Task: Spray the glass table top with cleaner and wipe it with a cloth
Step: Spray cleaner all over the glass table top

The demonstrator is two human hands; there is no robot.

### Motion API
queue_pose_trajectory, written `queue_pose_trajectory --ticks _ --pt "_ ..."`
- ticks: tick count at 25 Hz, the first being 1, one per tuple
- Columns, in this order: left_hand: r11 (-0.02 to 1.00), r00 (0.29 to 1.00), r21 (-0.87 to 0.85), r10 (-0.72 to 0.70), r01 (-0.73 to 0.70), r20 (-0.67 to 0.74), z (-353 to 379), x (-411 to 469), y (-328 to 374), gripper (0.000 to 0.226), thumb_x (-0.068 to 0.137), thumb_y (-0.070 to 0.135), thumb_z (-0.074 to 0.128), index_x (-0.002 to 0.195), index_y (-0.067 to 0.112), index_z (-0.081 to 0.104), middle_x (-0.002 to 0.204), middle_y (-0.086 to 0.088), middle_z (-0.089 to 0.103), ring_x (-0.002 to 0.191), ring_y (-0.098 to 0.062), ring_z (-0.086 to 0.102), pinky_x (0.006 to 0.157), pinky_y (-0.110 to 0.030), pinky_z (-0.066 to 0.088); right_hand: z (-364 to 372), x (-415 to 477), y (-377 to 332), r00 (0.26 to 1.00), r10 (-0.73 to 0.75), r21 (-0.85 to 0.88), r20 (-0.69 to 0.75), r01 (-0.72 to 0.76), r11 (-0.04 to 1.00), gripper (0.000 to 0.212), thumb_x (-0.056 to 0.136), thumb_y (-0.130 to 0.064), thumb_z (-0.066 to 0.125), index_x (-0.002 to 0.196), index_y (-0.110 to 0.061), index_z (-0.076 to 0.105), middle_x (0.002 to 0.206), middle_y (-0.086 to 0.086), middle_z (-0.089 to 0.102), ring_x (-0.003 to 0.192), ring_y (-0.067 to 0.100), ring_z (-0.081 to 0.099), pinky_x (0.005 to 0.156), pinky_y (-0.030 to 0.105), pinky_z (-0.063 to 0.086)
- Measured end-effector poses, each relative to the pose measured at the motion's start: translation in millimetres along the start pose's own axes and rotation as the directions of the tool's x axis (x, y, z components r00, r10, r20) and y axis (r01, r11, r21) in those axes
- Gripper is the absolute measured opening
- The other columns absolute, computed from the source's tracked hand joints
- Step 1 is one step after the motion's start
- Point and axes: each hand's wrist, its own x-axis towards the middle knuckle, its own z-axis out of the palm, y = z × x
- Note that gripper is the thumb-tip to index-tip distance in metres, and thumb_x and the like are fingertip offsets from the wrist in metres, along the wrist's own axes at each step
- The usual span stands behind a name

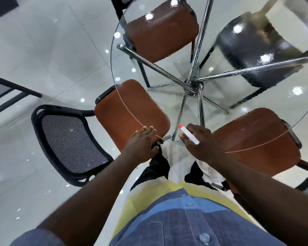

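Spraying step: right hand (197,141) gripping spray bottle (188,134), left hand (142,139) flat on near table (167,68) edge; next, probably aiming and squeezing.

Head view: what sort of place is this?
Probably an office meeting or waiting area: a round glass table on chrome legs, mesh-backed chairs around it, and a glossy tiled floor.

Chairs (132,110) ring the glass table top (169,73).
At its near rim lies the left hand (142,141); just right of it, the right hand (197,144) holds the spray bottle (188,134) over the glass.
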Motion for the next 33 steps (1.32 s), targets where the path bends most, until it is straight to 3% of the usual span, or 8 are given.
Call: queue_pose_trajectory --ticks 3,8,11,12,15,19,27,33 --pt "1.0 0.999 0.016 0.025 -0.024 -0.021 -5 5 26 0.073 0.098 0.048 0.055 0.161 0.019 0.032 0.17 0.001 0.027 0.158 -0.018 0.02 0.127 -0.042 0.023 -25 -28 28 0.999 0.049 0.051 0.001 -0.049 0.998 0.024 0.09 -0.026 0.063 0.074 -0.01 0.057 0.062 -0.001 0.053 0.053 0.024 0.047 0.058 0.027 0.032" --pt "0.989 0.989 0.039 0.141 -0.14 -0.036 -24 27 91 0.075 0.097 0.045 0.061 0.161 0.018 0.033 0.17 -0.001 0.026 0.158 -0.02 0.019 0.127 -0.041 0.021 -95 -49 73 0.88 0.466 0.294 -0.092 -0.423 0.857 0.018 0.098 -0.034 0.068 0.09 -0.018 0.072 0.083 0.002 0.069 0.073 0.027 0.067 0.074 0.04 0.058" --pt "0.984 0.983 0.056 0.173 -0.17 -0.054 -36 37 120 0.076 0.097 0.047 0.061 0.162 0.019 0.031 0.171 0.001 0.023 0.158 -0.019 0.02 0.127 -0.038 0.019 -135 -40 85 0.833 0.537 0.32 -0.136 -0.476 0.819 0.028 0.104 -0.031 0.067 0.083 -0.015 0.059 0.078 0.015 0.069 0.059 0.026 0.066 0.057 0.011 0.05" --pt "0.981 0.981 0.064 0.185 -0.181 -0.059 -40 39 128 0.076 0.098 0.047 0.061 0.162 0.019 0.031 0.171 0.001 0.023 0.158 -0.018 0.02 0.127 -0.037 0.018 -144 -36 85 0.833 0.537 0.314 -0.132 -0.478 0.82 0.026 0.104 -0.033 0.066 0.085 -0.018 0.058 0.084 0.014 0.07 0.065 0.025 0.068 0.064 0.011 0.053" --pt "0.974 0.975 0.101 0.212 -0.204 -0.073 -57 46 141 0.076 0.098 0.047 0.061 0.162 0.02 0.029 0.171 0.002 0.022 0.158 -0.017 0.02 0.127 -0.037 0.019 -164 -20 84 0.844 0.497 0.325 -0.202 -0.421 0.847 0.03 0.093 -0.049 0.063 0.102 -0.02 0.067 0.092 0.014 0.073 0.086 0.037 0.073 0.088 0.05 0.062" --pt "0.974 0.971 0.111 0.208 -0.196 -0.118 -82 53 142 0.078 0.098 0.047 0.063 0.163 0.02 0.029 0.171 0.002 0.022 0.157 -0.017 0.021 0.126 -0.035 0.02 -177 4 71 0.827 0.495 0.261 -0.267 -0.433 0.863 0.035 0.105 -0.035 0.063 0.121 -0.004 0.071 0.112 0.019 0.073 0.117 0.041 0.065 0.109 0.037 0.042" --pt "0.976 0.964 0.083 0.213 -0.203 -0.156 -104 55 128 0.078 0.098 0.045 0.064 0.162 0.017 0.03 0.171 0.0 0.024 0.157 -0.017 0.022 0.126 -0.033 0.018 -166 36 41 0.874 0.421 0.31 -0.243 -0.341 0.887 0.031 0.095 -0.039 0.067 0.069 -0.027 0.054 0.073 0.0 0.063 0.08 0.04 0.075 0.086 0.055 0.062" --pt "0.984 0.972 0.065 0.175 -0.166 -0.159 -101 48 126 0.078 0.098 0.045 0.064 0.163 0.018 0.03 0.171 0.0 0.023 0.157 -0.017 0.023 0.125 -0.034 0.021 -155 29 38 0.959 0.22 0.148 -0.177 -0.195 0.97 0.022 0.098 -0.043 0.066 0.088 -0.023 0.064 0.074 0.0 0.07 0.057 0.019 0.072 0.066 0.038 0.062"
